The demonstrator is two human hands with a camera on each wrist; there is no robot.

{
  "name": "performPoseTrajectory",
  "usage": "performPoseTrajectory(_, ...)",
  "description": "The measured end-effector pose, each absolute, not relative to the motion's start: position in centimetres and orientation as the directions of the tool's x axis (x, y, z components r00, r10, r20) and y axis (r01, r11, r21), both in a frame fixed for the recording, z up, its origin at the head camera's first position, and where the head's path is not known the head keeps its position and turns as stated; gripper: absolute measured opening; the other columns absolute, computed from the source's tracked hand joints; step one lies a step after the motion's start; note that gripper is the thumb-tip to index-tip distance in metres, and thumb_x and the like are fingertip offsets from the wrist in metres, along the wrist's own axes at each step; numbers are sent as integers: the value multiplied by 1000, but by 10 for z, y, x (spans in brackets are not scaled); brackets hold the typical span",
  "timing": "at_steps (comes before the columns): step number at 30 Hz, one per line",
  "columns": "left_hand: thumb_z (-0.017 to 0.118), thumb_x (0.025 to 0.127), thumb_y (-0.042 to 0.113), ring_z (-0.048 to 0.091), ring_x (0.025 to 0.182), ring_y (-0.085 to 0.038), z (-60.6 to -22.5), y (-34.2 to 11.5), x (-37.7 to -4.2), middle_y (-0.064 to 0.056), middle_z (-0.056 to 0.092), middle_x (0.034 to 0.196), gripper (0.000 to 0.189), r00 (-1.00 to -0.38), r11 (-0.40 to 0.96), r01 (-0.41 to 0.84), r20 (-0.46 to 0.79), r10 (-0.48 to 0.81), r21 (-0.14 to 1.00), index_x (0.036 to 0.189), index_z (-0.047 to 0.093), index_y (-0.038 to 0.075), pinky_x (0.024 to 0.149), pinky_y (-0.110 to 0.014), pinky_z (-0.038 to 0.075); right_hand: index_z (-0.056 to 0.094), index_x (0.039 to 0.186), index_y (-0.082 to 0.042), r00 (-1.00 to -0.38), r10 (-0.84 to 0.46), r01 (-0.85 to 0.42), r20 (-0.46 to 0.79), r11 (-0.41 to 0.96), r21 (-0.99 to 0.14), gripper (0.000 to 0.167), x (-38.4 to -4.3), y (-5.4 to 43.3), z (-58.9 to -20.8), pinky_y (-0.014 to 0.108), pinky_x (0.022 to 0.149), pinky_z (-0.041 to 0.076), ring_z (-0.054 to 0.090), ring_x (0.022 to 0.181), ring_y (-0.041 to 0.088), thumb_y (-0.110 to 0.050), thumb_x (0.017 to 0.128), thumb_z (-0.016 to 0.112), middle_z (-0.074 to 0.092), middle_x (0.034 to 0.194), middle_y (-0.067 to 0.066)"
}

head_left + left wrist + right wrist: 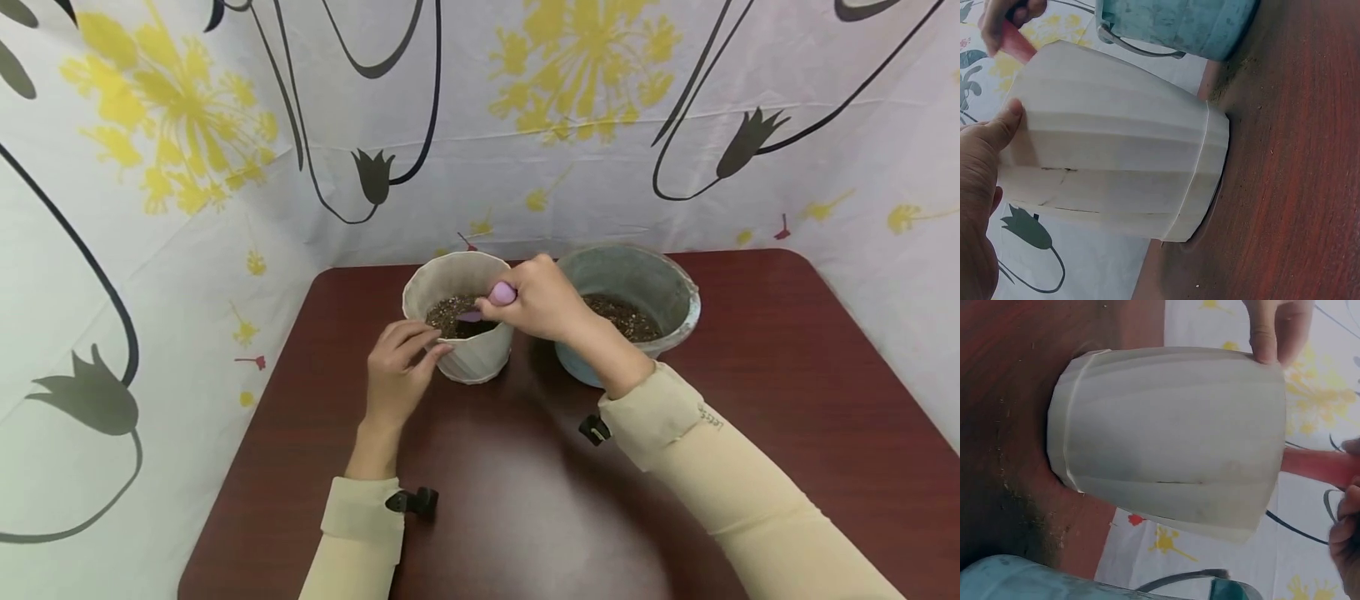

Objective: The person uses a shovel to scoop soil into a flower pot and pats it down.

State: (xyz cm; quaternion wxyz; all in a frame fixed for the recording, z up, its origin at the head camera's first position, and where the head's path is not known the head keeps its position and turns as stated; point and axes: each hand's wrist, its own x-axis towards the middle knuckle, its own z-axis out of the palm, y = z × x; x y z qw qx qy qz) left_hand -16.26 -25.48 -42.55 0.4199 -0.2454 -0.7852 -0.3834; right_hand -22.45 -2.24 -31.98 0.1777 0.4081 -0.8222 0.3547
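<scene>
A white fluted plant pot (474, 357) with dark soil (450, 315) inside stands on the table. My left hand (399, 362) holds its near left rim; in the left wrist view the thumb (1009, 122) presses on the outer wall. My right hand (543, 296) grips the handle of a small trowel (470, 317), which looks purple in the head view and pinkish red in the wrist views. The trowel's blade reaches down inside the pot at the soil, and its tip is hidden. In the right wrist view the pot wall (1172, 419) covers the blade's lower part.
Just right of the pot stands a blue-grey bucket (678, 321) with soil in it, partly behind my right forearm. Its wire handle (1141, 49) hangs at the side. Soil crumbs lie on the dark red table (315, 417). A patterned cloth (465, 125) hangs behind.
</scene>
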Motion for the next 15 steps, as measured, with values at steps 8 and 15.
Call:
performPoseTrajectory(8, 89, 76, 8, 68, 97, -31, -423, -258, -163, -15, 74, 96, 23, -532, 578, 720, 840, 107, 383, 95, 79, 0, 94, -39, 51, 78, 67, -11, -577, -558, -815, 596, 346, -466, 15, -227, -17, -321, 30, 51, 48, 61, 52, 8, -16, 81, 80, 69, 60, -5)
performPoseTrajectory(15, 88, 77, 10, 65, 87, -29, -420, -252, -162, -10, 73, 89, 19, -533, 613, 698, 840, 101, 369, 90, 80, -1, 83, -37, 52, 79, 72, -9, -581, -541, -813, 609, 357, -459, 11, -231, -12, -318, 32, 51, 51, 65, 54, 10, -14, 82, 81, 72, 65, -1)
